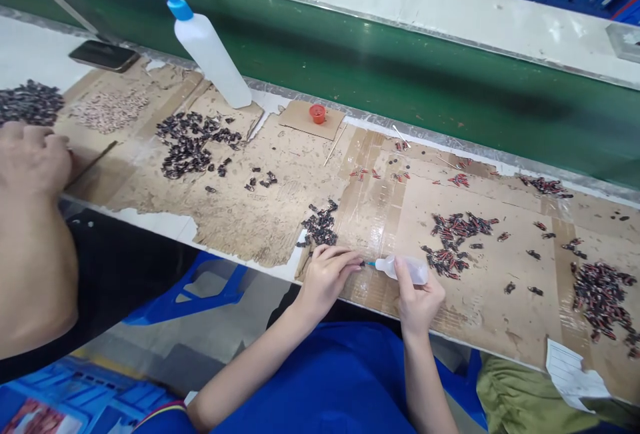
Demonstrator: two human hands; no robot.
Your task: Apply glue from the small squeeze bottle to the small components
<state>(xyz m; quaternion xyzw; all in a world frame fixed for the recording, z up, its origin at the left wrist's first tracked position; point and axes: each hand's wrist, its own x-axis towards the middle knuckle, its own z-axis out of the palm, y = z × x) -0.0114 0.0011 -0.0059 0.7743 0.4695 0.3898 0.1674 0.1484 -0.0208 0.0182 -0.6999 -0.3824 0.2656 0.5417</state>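
Note:
My right hand (420, 297) is wrapped round a small translucent squeeze bottle (413, 270) with a thin blue needle tip. The bottle lies nearly level, its tip pointing left at the fingertips of my left hand (325, 281). Those fingers are pinched together on a small black part (363, 263), mostly hidden by them. The needle tip is at or very near this part; whether they touch I cannot tell. Just beyond my left hand is a small pile of black parts (320, 224). Right of the bottle lie black-and-red parts (457, 234) in a loose heap.
A large white bottle (213, 57) with a blue nozzle stands tilted at the back. Near it are a red cup (317, 113), a phone (104, 55) and more black parts (187, 144). At left, another person's hand (33, 157) rests on the bench. A green belt (350, 74) runs behind.

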